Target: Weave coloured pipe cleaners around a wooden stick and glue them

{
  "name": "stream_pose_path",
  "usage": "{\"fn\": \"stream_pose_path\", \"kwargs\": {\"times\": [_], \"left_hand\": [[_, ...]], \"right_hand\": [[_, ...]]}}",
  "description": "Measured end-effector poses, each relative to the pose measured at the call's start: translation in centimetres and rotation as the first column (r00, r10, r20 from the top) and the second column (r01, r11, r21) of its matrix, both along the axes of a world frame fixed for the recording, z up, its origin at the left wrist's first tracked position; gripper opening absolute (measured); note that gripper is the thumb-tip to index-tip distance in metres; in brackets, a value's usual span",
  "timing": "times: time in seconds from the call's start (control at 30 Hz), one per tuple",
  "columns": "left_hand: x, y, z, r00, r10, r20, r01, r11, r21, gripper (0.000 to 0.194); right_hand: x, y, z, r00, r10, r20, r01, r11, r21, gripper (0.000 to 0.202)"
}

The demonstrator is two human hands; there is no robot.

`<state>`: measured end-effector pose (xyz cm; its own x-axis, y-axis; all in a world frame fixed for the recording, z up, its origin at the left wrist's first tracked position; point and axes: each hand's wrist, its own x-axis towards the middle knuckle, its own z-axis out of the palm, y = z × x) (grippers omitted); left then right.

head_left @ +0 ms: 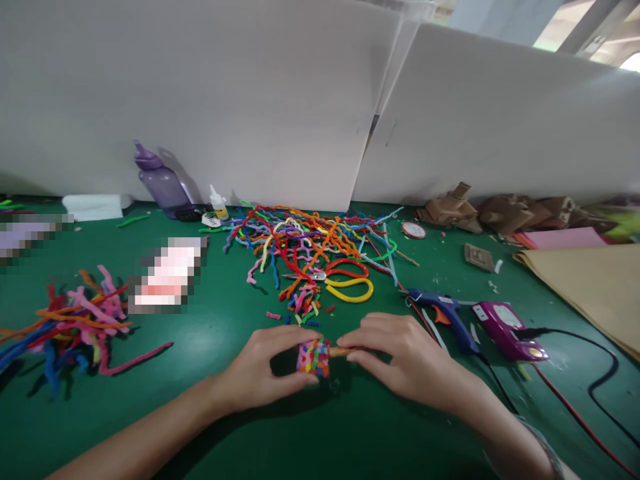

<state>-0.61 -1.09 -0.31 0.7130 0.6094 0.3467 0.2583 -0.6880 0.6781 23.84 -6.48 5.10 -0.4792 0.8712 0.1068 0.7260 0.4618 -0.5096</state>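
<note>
Between my two hands is a small block (314, 358) covered with short bits of pipe cleaner in pink, orange, blue, green and yellow. My left hand (265, 363) holds it by its top and bottom edges between fingers and thumb. From its right side juts a thin brown stick (341, 351), which my right hand (395, 350) pinches between thumb and fingertips. Just beyond lie cut pipe cleaner pieces (306, 303) in many colours. Scissors (345, 280) with one red and one yellow handle loop rest behind them, blades pointing left.
A tangled heap of pipe cleaners (310, 233) lies by the white partition (200, 93); another bunch (85, 313) is at left. A blue glue gun (445, 313) and a purple device (510, 330) with cables lie right. A purple bottle (163, 183) and cardboard models (453, 210) stand behind.
</note>
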Motion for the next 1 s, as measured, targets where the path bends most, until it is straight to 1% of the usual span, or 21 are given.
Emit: {"fn": "stream_pose_path", "kwargs": {"times": [0.23, 0.47, 0.57, 0.67, 0.8, 0.87, 0.9, 1.0], "left_hand": [[0.0, -0.2, -0.2, 0.999, 0.023, 0.047, -0.025, 0.998, 0.057, 0.039], [0.2, -0.5, -0.7, 0.992, 0.094, 0.085, -0.106, 0.983, 0.149, 0.038], [0.4, -0.4, -0.5, 0.993, 0.107, 0.052, -0.114, 0.981, 0.16, 0.04], [0.5, -0.3, -0.5, 0.996, 0.09, 0.014, -0.091, 0.98, 0.175, 0.043], [0.5, -0.2, -0.6, 0.998, 0.064, 0.005, -0.063, 0.962, 0.265, 0.039], [0.4, -0.2, -0.8, 0.998, 0.064, 0.016, -0.065, 0.953, 0.297, 0.037], [0.4, -0.2, -0.8, 0.998, 0.064, 0.019, -0.067, 0.952, 0.298, 0.037], [0.2, 0.0, -1.0, 0.997, 0.069, 0.025, -0.073, 0.966, 0.248, 0.035]], "right_hand": [[-0.5, -0.3, -0.5, 0.997, -0.057, 0.05, 0.053, 0.996, 0.074, 0.021], [-0.5, -0.2, -0.8, 0.992, -0.066, 0.108, 0.046, 0.983, 0.178, 0.023], [-0.3, 0.1, -0.9, 0.986, -0.04, 0.161, -0.001, 0.969, 0.247, 0.023], [-0.3, 0.3, -1.1, 0.977, -0.004, 0.212, -0.059, 0.955, 0.29, 0.023], [-0.8, 0.2, -1.3, 0.967, 0.003, 0.255, -0.089, 0.941, 0.327, 0.022], [-1.2, -0.1, -1.4, 0.959, -0.007, 0.283, -0.106, 0.918, 0.381, 0.02], [-1.4, -0.2, -1.5, 0.951, -0.01, 0.308, -0.128, 0.897, 0.424, 0.02], [-2.1, -0.7, -1.8, 0.914, 0.003, 0.406, -0.245, 0.801, 0.546, 0.025]]}}
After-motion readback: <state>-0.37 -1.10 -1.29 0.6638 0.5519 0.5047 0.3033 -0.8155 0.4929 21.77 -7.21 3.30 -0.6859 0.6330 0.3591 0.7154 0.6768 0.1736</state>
